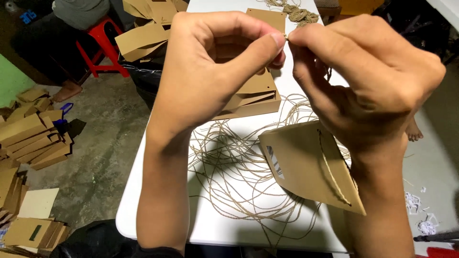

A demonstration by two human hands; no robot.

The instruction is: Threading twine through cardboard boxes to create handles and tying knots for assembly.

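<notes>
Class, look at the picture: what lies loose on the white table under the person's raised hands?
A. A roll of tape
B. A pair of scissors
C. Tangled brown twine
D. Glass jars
C: loose loops of brown twine spread across the white table beneath both hands.

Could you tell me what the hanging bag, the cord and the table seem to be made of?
The bag looks like brown kraft paper: matte, flat, with crisp folded edges. The cord, whose end both the left hand and right hand pinch, looks like twisted natural fibre, perhaps jute: tan, rough, loosely coiled. The table seems to be white plastic or laminate, smooth with a rounded corner; which one is unclear.
</notes>
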